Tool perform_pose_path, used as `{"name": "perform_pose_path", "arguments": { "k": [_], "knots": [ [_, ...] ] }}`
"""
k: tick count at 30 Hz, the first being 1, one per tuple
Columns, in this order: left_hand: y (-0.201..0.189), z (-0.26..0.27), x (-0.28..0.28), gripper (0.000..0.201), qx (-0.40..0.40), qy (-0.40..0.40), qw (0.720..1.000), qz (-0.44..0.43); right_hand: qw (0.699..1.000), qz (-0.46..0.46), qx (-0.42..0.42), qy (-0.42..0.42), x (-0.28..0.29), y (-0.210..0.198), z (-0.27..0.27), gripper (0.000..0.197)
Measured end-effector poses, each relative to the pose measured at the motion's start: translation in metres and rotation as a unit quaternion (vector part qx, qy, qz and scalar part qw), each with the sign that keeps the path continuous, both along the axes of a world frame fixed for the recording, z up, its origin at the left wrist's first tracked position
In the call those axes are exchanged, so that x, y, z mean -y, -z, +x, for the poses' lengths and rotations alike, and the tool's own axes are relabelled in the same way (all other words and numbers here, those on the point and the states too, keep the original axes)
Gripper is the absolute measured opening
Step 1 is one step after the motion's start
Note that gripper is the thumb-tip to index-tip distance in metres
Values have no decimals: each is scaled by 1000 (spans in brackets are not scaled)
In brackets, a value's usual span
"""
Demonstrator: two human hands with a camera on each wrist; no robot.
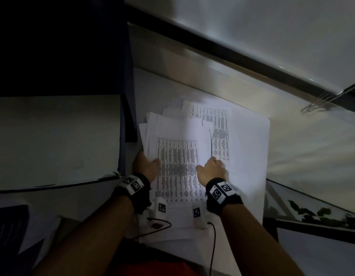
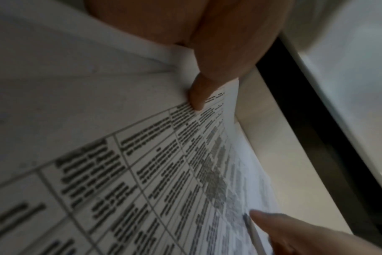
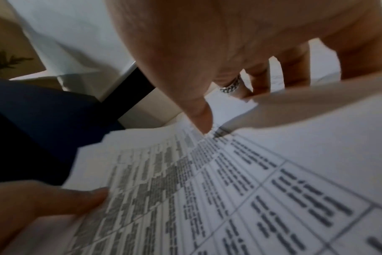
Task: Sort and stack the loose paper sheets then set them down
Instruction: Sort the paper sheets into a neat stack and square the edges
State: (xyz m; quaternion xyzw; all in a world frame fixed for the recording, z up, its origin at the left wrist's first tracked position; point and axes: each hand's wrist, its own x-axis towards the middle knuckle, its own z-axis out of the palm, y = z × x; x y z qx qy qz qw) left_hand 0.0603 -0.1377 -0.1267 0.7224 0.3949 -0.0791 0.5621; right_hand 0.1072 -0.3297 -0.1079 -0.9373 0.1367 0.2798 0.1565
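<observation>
A fanned bundle of white sheets printed with tables (image 1: 178,156) is between my two hands, over more loose sheets (image 1: 248,140) spread on the white table (image 1: 158,84). My left hand (image 1: 149,165) grips the bundle's left edge, its thumb (image 2: 196,96) on top of the printed sheet (image 2: 142,172) and its fingers hidden below. My right hand (image 1: 212,166) pinches the right edge. Its thumb (image 3: 203,120) presses the top sheet (image 3: 229,189) while its fingers, one with a ring (image 3: 230,87), curl beneath. The sheet edges are uneven and offset.
A dark blue upright panel (image 1: 73,46) and a pale board (image 1: 53,140) stand close on the left. A dark frame strip (image 1: 232,50) runs along the back. Black cables (image 1: 213,246) trail near my wrists. Green leaves (image 1: 322,214) show low on the right.
</observation>
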Motion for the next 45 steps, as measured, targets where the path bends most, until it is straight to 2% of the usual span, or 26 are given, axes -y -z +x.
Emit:
{"name": "perform_pose_path", "arguments": {
  "k": [2, 4, 6, 7, 8, 10, 12, 14, 16, 18, 20, 22, 24, 27, 29, 32, 36, 38, 40, 43, 45],
  "knots": [
    [-6, 0, 3, 39, 20, 1, 1000, 13, 1000, 13, -5, 0, 8, 1, 1, 84],
    [-14, -3, 5, 39, 60, 8, 998, 2, 998, 46, 28, 12, 21, 8, 11, 102],
    [-25, -12, 7, 45, 106, 14, 994, -20, 983, 148, 92, 54, 35, 3, 19, 120],
    [-32, -16, 6, 51, 130, 16, 991, -28, 964, 227, 115, 80, 42, -3, 22, 122],
    [-39, -21, 6, 55, 161, 18, 986, -39, 940, 303, 120, 100, 48, -14, 23, 115],
    [-59, -26, 8, 54, 236, 31, 970, -60, 899, 413, 103, 104, 60, -39, 24, 82],
    [-84, -24, 16, 50, 293, 48, 953, -57, 880, 448, 125, 89, 68, -68, 21, 46],
    [-109, -19, 27, 47, 346, 50, 936, -40, 865, 450, 199, 93, 70, -92, 18, 19],
    [-132, -10, 37, 40, 387, 35, 921, 5, 838, 458, 281, 94, 64, -118, 14, 13],
    [-150, 3, 43, 29, 421, 10, 904, 69, 803, 480, 343, 87, 51, -140, 11, 19],
    [-166, 15, 44, 36, 457, -6, 884, 98, 766, 502, 390, 95, 39, -153, 9, 21],
    [-173, 24, 39, 49, 476, -13, 875, 83, 741, 518, 416, 100, 34, -157, 7, 22],
    [-167, 27, 31, 53, 478, -29, 877, 37, 742, 517, 414, 104, 37, -154, 4, 33],
    [-154, 22, 26, 65, 454, -24, 890, -26, 768, 494, 396, 96, 49, -142, 7, 77],
    [-149, 20, 30, 70, 440, -10, 897, -38, 774, 489, 389, 100, 51, -139, 12, 87],
    [-142, 27, 31, 67, 429, -12, 902, -50, 759, 520, 376, 109, 47, -140, 16, 72],
    [-130, 34, 28, 53, 385, -42, 922, -9, 783, 496, 353, 130, 41, -130, 14, 40],
    [-129, 36, 28, 51, 385, -52, 921, -10, 780, 494, 353, 150, 38, -129, 16, 24],
    [-127, 36, 30, 53, 391, -62, 918, -26, 775, 495, 363, 150, 36, -128, 18, 22],
    [-123, 35, 35, 60, 370, -67, 925, -54, 799, 477, 334, 152, 31, -119, 17, 21],
    [-121, 35, 38, 52, 357, -63, 930, -64, 807, 474, 316, 157, 29, -115, 16, 24]
  ]
}}
